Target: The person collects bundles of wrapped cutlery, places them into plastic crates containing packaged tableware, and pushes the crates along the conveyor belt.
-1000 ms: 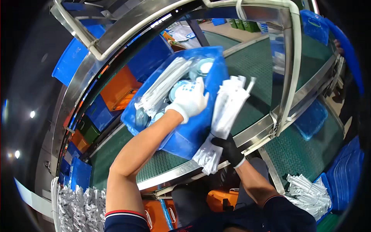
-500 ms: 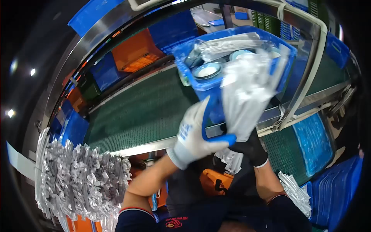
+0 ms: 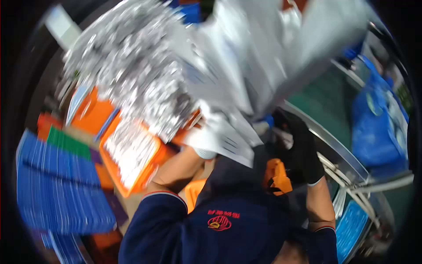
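Observation:
Blurred silvery-white packets [image 3: 250,57] fill the upper middle of the view, close to the camera. My right hand [image 3: 296,143], in a black glove, is closed around their lower end. My left hand [image 3: 204,138], in a white glove, is at the packets' lower left, and the packets cover most of its fingers. What it grips, if anything, is hidden. A large mass of silver packets [image 3: 136,66] lies just beyond my left hand.
An orange bin [image 3: 125,193] of silver packets stands left of my body. Stacked blue crates [image 3: 61,185] are at the far left. On the right are the green conveyor [image 3: 325,101], its metal rail [image 3: 343,152] and a blue tub [image 3: 378,127].
The view has swung left and down, so the blue tub now appears at the far right. My right hand has carried the packets away from it, and my left hand has moved behind them.

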Tool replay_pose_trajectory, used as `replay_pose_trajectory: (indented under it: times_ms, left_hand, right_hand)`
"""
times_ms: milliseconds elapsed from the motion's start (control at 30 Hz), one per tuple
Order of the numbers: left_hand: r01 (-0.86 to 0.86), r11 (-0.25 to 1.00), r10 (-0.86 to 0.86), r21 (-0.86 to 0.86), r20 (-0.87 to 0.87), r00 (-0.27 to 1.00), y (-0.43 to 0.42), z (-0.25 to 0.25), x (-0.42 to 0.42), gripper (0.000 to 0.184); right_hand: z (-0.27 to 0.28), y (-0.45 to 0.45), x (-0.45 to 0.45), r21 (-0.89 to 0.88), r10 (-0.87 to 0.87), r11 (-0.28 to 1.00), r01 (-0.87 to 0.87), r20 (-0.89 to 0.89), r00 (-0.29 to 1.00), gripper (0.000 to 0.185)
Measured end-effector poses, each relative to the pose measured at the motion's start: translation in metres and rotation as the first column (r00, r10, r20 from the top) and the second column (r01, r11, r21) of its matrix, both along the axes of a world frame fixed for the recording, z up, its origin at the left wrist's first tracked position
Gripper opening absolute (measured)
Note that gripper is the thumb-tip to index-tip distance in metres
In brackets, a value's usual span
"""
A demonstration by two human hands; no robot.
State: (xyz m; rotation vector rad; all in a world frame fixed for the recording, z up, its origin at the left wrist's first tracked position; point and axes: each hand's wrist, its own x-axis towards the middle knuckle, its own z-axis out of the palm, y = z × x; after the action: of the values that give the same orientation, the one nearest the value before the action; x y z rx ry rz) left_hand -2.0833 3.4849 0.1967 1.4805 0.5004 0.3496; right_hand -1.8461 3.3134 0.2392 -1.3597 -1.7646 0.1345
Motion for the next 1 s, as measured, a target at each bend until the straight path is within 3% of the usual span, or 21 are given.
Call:
replay_pose_trajectory:
  times_ms: [33,100,167,233,267,333,400,433,500,533,600,633,667,700,733,800,833,900,933,967,1000]
  left_hand:
    - [-0.069,0.997,0.071,0.019,-0.135,0.988,0.007,0.012,-0.051,0.037]
    - [-0.452,0.843,0.471,0.291,0.006,0.882,-0.022,0.04,-0.115,0.036]
    - [-0.67,0.421,0.747,0.611,0.184,0.638,-0.057,0.074,-0.165,0.035]
    - [-0.626,-0.015,0.871,0.78,0.317,0.375,-0.071,0.096,-0.22,0.036]
    - [-0.562,-0.153,0.904,0.813,0.345,0.253,-0.071,0.099,-0.254,0.037]
    - [-0.47,-0.221,0.938,0.855,0.318,0.137,-0.052,0.075,-0.32,0.037]
    - [-0.225,-0.206,0.979,0.952,0.202,-0.041,-0.028,0.04,-0.391,0.04]
    - [-0.142,-0.119,0.991,0.983,0.108,-0.083,-0.023,0.033,-0.407,0.041]
    - [0.036,0.212,0.949,0.977,-0.197,-0.247,-0.014,0.021,-0.426,0.04]
    - [0.123,0.335,0.905,0.934,-0.283,-0.316,0.001,0.004,-0.441,0.039]
    - [0.201,0.48,0.851,0.854,-0.397,-0.344,0.027,-0.025,-0.461,0.038]
    - [0.214,0.476,0.861,0.853,-0.403,-0.31,0.043,-0.053,-0.484,0.038]
    - [0.233,0.468,0.877,0.852,-0.416,-0.241,0.07,-0.095,-0.514,0.037]
    - [-0.064,0.388,0.919,0.919,-0.381,0.102,0.081,-0.12,-0.509,0.034]
    - [-0.359,0.421,0.87,0.833,-0.259,0.419,0.092,-0.145,-0.502,0.031]
    - [-0.471,0.55,0.832,0.69,-0.402,0.382,0.068,-0.089,-0.391,0.029]
    - [-0.523,0.593,0.805,0.612,-0.472,0.361,0.052,-0.058,-0.33,0.028]
    - [-0.423,0.84,0.542,0.339,-0.519,0.66,0.05,-0.061,-0.306,0.021]
    - [-0.266,0.907,0.403,0.326,-0.493,0.771,0.034,-0.052,-0.258,0.022]
    - [-0.111,0.944,0.249,0.312,-0.449,0.858,0.017,-0.043,-0.211,0.024]
    - [-0.039,0.915,0.221,0.401,-0.418,0.881,0.003,-0.044,-0.167,0.025]
  right_hand:
    - [-0.014,0.005,-0.004,-0.035,-0.053,0.998,0.055,0.063,0.997,0.073]
    - [-0.043,0.026,-0.001,0.011,0.01,1.0,-0.011,0.104,0.995,0.068]
    - [-0.053,0.04,-0.009,-0.075,0.065,0.995,-0.066,-0.014,0.998,0.061]
    - [-0.061,0.051,-0.011,-0.126,0.155,0.976,-0.176,-0.16,0.975,0.059]
    - [-0.077,0.063,-0.007,-0.101,0.139,0.985,-0.142,-0.04,0.989,0.056]
    - [-0.096,0.07,0.002,-0.119,0.157,0.979,-0.164,-0.065,0.985,0.055]
    - [-0.102,0.076,0.009,-0.173,0.161,0.966,-0.19,-0.165,0.973,0.05]
    - [-0.1,0.073,0.012,-0.17,0.161,0.967,-0.188,-0.165,0.973,0.05]
    - [-0.097,0.063,0.024,-0.309,0.037,0.937,-0.161,-0.373,0.927,0.047]
    - [-0.105,0.06,0.04,-0.312,0.023,0.939,-0.146,-0.368,0.929,0.047]
    - [-0.125,0.045,0.077,-0.258,-0.122,0.962,0.091,-0.104,0.987,0.043]
    - [-0.121,0.036,0.082,-0.293,-0.141,0.953,0.072,-0.222,0.965,0.038]
    - [-0.11,0.024,0.085,-0.186,-0.147,0.971,0.153,0.046,0.988,0.037]
    - [-0.105,0.009,0.085,-0.215,-0.226,0.955,0.203,-0.09,0.97,0.035]
    - [-0.1,-0.006,0.086,-0.238,-0.301,0.939,0.246,-0.23,0.925,0.033]
    - [-0.117,-0.052,0.125,-0.209,-0.467,0.874,0.438,-0.116,0.877,0.031]
    - [-0.112,-0.084,0.127,-0.223,-0.555,0.826,0.518,-0.166,0.815,0.03]
    - [-0.13,-0.164,0.155,-0.241,-0.737,0.674,0.699,-0.152,0.658,0.026]
    - [-0.152,-0.204,0.166,-0.318,-0.82,0.57,0.757,-0.283,0.498,0.026]
    - [-0.174,-0.251,0.178,-0.402,-0.91,0.412,0.818,-0.131,0.394,0.031]
    - [-0.198,-0.298,0.185,-0.468,-0.955,0.257,0.846,0.013,0.297,0.035]
